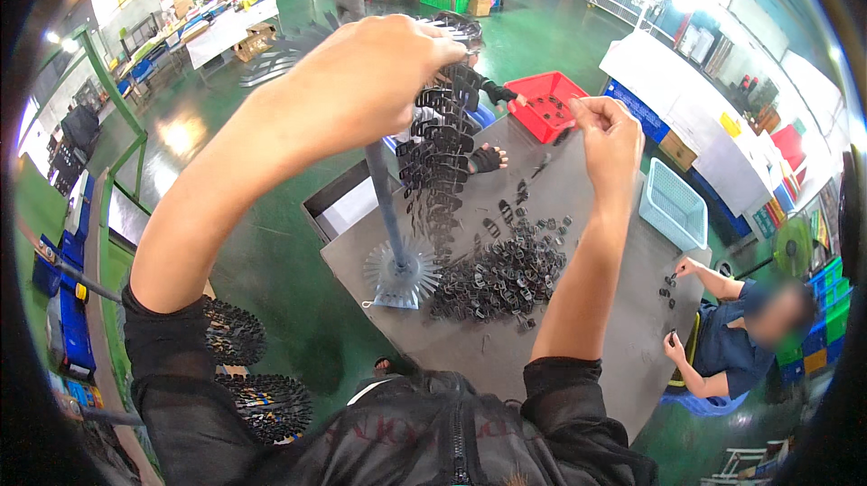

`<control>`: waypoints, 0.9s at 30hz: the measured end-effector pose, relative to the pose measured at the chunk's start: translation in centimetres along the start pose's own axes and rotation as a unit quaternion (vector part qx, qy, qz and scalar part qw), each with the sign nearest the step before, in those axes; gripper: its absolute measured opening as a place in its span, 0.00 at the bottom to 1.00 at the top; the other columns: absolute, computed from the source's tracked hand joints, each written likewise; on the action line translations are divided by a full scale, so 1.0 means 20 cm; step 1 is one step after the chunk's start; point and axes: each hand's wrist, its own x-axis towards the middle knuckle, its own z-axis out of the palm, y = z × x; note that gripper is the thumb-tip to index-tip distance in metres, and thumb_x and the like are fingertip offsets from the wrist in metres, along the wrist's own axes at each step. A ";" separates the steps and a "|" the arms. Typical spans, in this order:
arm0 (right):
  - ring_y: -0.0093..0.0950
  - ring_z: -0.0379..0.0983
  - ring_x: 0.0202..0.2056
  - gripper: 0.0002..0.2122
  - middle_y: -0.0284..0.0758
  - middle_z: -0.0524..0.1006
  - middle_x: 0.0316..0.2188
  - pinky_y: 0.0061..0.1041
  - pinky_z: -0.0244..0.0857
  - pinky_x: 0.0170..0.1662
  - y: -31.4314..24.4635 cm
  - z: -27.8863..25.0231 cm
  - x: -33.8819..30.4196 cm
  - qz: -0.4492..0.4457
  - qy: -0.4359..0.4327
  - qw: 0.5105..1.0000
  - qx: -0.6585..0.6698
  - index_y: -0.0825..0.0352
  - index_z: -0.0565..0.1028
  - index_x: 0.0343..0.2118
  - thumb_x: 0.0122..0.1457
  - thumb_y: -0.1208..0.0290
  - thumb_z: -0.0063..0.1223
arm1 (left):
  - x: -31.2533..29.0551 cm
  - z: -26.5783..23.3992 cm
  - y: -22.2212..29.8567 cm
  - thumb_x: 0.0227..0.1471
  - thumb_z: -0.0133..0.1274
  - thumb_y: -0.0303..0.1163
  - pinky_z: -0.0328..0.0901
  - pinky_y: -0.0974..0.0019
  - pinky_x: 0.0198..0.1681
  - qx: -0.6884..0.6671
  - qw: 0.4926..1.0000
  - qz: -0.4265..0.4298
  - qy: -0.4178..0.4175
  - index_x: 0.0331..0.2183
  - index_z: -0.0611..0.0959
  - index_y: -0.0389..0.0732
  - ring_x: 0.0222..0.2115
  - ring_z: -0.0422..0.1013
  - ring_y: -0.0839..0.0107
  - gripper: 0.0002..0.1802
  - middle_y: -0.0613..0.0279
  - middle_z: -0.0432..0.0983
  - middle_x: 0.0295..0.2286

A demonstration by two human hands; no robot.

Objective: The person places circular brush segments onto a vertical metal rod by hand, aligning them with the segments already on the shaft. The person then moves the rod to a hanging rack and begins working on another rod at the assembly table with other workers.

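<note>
My left hand (393, 66) is raised at the upper middle with fingers curled closed beside the top of a hanging column of black buckle-like pieces (438, 147); what its fingertips hold is hidden. My right hand (610, 138) is also raised, thumb and fingertips pinched together. Anything in that pinch is too small to make out. Between my arms, a heap of loose black buckle-like pieces (506, 278) lies on the grey table (587, 396). A grey upright pole (384, 188) stands left of the column, with a ring of radiating metal blades (402, 274) around its foot.
Across the table, partly hidden by the column, a co-worker's gloved hand (489, 159) rests near a red bin (546, 107) holding small dark pieces. A light-blue basket (673, 206) stands at the right edge. A seated co-worker (727, 332) handles small black pieces at the right.
</note>
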 end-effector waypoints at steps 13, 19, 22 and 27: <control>0.22 0.65 0.23 0.04 0.33 0.74 0.23 0.23 0.59 0.28 -0.35 0.31 -0.19 -0.187 0.052 0.977 0.082 0.68 0.80 0.28 0.48 0.76 0.61 | 0.08 -0.02 0.12 0.43 0.54 0.23 0.67 0.56 0.47 0.075 0.994 -0.037 -0.077 0.46 0.76 0.30 0.43 0.71 0.51 0.24 0.48 0.74 0.45; 0.15 0.65 0.27 0.04 0.28 0.75 0.24 0.16 0.58 0.33 -0.23 0.21 -0.13 -0.110 -0.038 0.967 0.228 0.73 0.78 0.27 0.51 0.77 0.60 | 0.08 0.02 0.09 0.39 0.49 0.16 0.69 0.58 0.47 0.126 0.990 -0.024 -0.057 0.44 0.78 0.32 0.42 0.73 0.54 0.25 0.50 0.75 0.43; 0.20 0.69 0.25 0.07 0.35 0.76 0.24 0.21 0.62 0.31 -0.04 0.09 -0.08 -0.072 -0.002 0.970 0.234 0.71 0.79 0.27 0.50 0.72 0.62 | 0.06 -0.02 0.07 0.39 0.48 0.15 0.68 0.58 0.48 0.116 0.991 -0.037 -0.048 0.45 0.78 0.33 0.44 0.72 0.53 0.26 0.49 0.75 0.44; 0.27 0.74 0.28 0.09 0.37 0.77 0.28 0.25 0.66 0.34 0.03 -0.03 -0.02 -0.062 0.032 0.986 -0.149 0.67 0.80 0.30 0.49 0.68 0.62 | -0.02 0.00 -0.05 0.43 0.49 0.16 0.64 0.56 0.52 0.006 1.000 0.011 -0.016 0.47 0.75 0.34 0.48 0.68 0.50 0.24 0.47 0.72 0.47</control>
